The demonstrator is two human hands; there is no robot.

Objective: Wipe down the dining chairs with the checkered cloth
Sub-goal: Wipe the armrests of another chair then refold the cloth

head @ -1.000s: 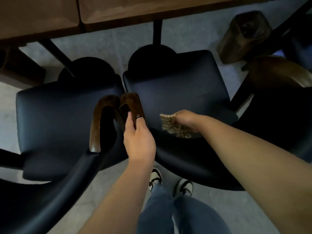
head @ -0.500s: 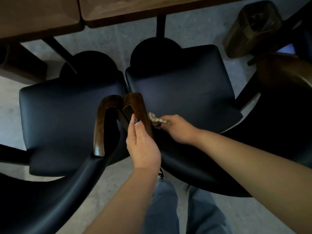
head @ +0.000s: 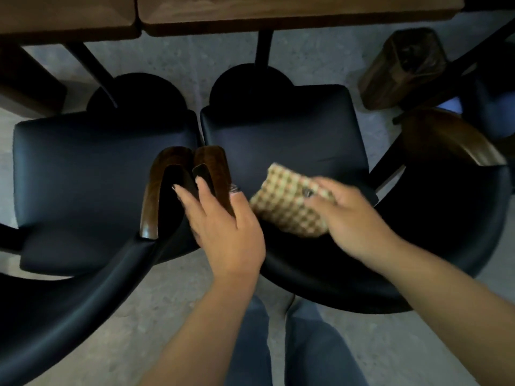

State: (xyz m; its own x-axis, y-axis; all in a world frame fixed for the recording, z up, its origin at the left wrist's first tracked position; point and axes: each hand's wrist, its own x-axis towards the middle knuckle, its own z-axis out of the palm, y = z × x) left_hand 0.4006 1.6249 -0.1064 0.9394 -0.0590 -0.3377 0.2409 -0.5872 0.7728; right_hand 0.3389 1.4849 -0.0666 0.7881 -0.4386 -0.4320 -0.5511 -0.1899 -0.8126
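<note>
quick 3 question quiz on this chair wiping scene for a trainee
1. True or false: the right hand presses the cloth on the right chair.
2. Which hand rests on the wooden armrest? A) left B) right C) neither
3. Fill in: the cloth's pattern is ____.

Key:
1. True. The fingers lie on the cloth at the back of the seat.
2. A. The left hand lies over the armrest, fingers straight.
3. Checkered.
</note>
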